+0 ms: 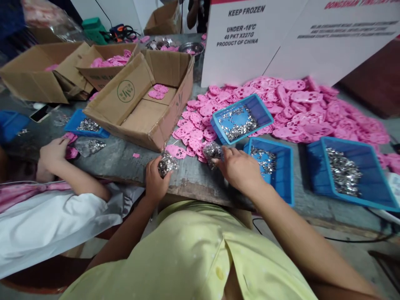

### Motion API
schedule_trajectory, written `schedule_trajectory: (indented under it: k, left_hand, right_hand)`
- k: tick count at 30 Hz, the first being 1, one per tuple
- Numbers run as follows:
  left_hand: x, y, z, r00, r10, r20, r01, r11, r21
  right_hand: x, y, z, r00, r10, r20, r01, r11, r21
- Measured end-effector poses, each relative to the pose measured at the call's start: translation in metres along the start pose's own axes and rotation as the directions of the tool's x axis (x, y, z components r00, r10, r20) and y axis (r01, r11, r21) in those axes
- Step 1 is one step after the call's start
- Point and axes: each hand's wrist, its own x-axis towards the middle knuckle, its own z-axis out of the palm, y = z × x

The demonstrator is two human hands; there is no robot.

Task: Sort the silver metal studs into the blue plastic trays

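My left hand [156,178] is closed around a bunched clear plastic bag of small shiny metal pieces [168,164] near the table's front edge. To its right, my right hand [240,167] pinches a second clear bag of metal pieces [213,152], its fingertips partly hidden behind the hand. Just beyond the two bags lies a flat pink piece with holes [176,151], at the edge of a large pile of similar pink pieces [300,104]. A blue tray [271,120] with scattered metal pieces tilts on the pile, above my right hand.
Two more blue bins [289,166] [375,179] of metal parts stand at the right. An open cardboard box [118,93] is at left centre. Beside me, a co-worker's hand [54,154] touches pink pieces. A white printed carton [281,46] stands behind the pile.
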Motion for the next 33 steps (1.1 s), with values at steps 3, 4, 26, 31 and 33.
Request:
schedule_trajectory:
  k: [3,4,26,31,33]
  left_hand:
    - [0.008,0.023,-0.001,0.961,0.255,-0.108,-0.267,0.958,-0.107]
    - [0.013,0.035,-0.001,0.927,0.35,-0.132,-0.366,0.922,-0.129]
    - [0.168,0.13,0.093,0.61,0.695,0.38,-0.733,0.678,-0.063]
    - [0.194,0.143,0.109,0.519,0.723,0.456,-0.783,0.616,-0.086]
    - [0.195,0.149,0.104,0.494,0.746,0.447,-0.793,0.597,-0.119]
  right_hand:
    - [-0.014,0.003,0.0,0.976,-0.141,-0.167,0.189,0.929,0.318]
    - [-0.016,0.003,0.002,0.97,-0.157,-0.188,0.229,0.85,0.474]
    - [-0.066,0.042,0.03,0.973,0.229,-0.021,0.031,-0.041,0.999]
    - [-0.073,0.053,0.037,0.939,0.341,-0.046,0.062,-0.035,0.997]
    - [-0.076,0.056,0.04,0.929,0.366,-0.056,0.081,-0.052,0.995]
